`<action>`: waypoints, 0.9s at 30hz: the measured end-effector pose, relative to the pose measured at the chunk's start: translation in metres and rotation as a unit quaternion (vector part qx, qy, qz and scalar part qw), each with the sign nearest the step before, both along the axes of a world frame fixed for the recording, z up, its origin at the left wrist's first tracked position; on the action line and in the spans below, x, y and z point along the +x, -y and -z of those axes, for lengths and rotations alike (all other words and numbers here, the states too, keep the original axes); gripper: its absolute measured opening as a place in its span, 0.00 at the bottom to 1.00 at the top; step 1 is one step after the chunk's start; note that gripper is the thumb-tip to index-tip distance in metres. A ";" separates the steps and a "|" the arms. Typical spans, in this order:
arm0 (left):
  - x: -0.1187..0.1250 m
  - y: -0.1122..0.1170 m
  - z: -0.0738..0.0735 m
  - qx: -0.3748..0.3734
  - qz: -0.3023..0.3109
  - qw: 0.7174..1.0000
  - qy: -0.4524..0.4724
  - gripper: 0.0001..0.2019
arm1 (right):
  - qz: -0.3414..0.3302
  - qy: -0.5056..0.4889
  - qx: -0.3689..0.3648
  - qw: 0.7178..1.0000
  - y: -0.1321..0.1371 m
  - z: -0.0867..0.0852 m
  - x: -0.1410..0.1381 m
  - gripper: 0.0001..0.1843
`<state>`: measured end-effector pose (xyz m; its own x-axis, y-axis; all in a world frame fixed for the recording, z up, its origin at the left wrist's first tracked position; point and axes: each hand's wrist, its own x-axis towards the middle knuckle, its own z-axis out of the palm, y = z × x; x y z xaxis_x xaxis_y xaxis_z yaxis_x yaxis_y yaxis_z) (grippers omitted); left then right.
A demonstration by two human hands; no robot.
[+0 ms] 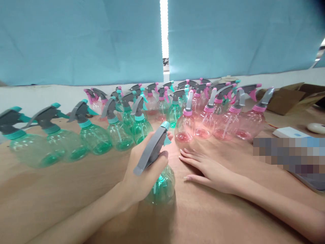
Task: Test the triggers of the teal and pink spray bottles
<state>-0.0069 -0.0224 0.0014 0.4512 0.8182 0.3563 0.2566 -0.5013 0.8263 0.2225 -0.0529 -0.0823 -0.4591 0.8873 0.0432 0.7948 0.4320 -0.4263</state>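
My left hand (pixel 142 166) is wrapped round the neck of a green spray bottle (pixel 164 188) with a grey trigger head and turquoise nozzle. Its fingers are partly hidden behind the head. My right hand (pixel 205 167) lies flat on the table with its fingers stretched out, holding nothing. Just beyond its fingertips stands a pink spray bottle (pixel 185 130), first in a row of pink ones. To the left of my left hand runs a row of green spray bottles (pixel 95 137) with grey and turquoise heads.
More green and pink bottles (pixel 162 105) crowd the back of the wooden table (pixel 203 217). A cardboard box (pixel 289 100), a white box (pixel 290 133) and a white computer mouse (pixel 316 127) are at the right, near a blurred-out patch. Blue curtains (pixel 81 40) hang behind.
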 end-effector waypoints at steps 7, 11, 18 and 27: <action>0.002 0.000 -0.003 0.003 0.005 1.000 0.001 0.14 | 0.003 -0.010 0.009 1.000 -0.001 0.001 0.000 0.39; 0.002 0.000 -0.003 0.004 0.004 1.000 0.001 0.13 | 0.001 -0.016 0.005 1.000 0.000 0.001 0.001 0.39; 0.001 -0.001 -0.003 0.006 0.005 1.000 0.001 0.13 | 0.000 -0.028 0.013 1.000 0.000 0.004 0.001 0.38; 0.002 0.001 -0.004 0.002 0.001 1.000 0.000 0.14 | 0.001 -0.017 0.007 1.000 0.000 0.003 0.001 0.39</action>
<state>-0.0054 -0.0231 0.0055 0.4526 0.8159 0.3597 0.2563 -0.5054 0.8239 0.2239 -0.0525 -0.0852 -0.4547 0.8878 0.0704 0.7811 0.4355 -0.4475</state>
